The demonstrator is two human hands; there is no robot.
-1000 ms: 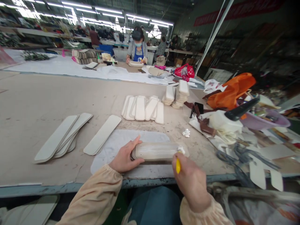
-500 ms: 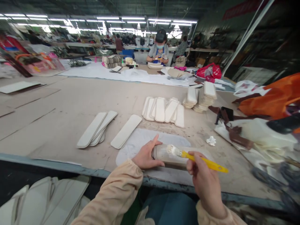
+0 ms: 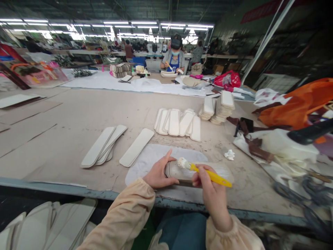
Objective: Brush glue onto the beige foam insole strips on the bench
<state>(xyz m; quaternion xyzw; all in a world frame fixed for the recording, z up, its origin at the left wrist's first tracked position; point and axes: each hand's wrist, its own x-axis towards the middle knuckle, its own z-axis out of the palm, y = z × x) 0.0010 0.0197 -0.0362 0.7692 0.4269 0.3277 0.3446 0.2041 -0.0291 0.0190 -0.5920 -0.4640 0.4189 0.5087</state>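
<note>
My left hand (image 3: 159, 174) grips the left end of a stack of rounded pale strips (image 3: 183, 173), thumb along the near side and index finger on the far side. The stack lies on a white sheet (image 3: 140, 166) near the table's front edge. In my right hand (image 3: 212, 189) is a brush with a yellow handle (image 3: 220, 178), pinched between thumb and fingers. Its bristles, covered in white paste, touch the top strip near the left end. Farther along to the right, the strip's surface looks wet and streaked. A few fanned strips (image 3: 101, 147) and another small pile (image 3: 136, 147) lie to the left.
Spread strips (image 3: 174, 122) and taller stacks (image 3: 223, 107) stand beyond. A crumpled white lump (image 3: 229, 155) lies right, near a whitish plastic container (image 3: 288, 146) and an orange cloth (image 3: 299, 104). More strips (image 3: 49, 222) sit below the edge at left. A co-worker (image 3: 173, 57) sits opposite.
My right hand has moved the brush leftward along the top strip, toward my left hand. My left hand keeps its hold on the stack. The view has shifted slightly.
</note>
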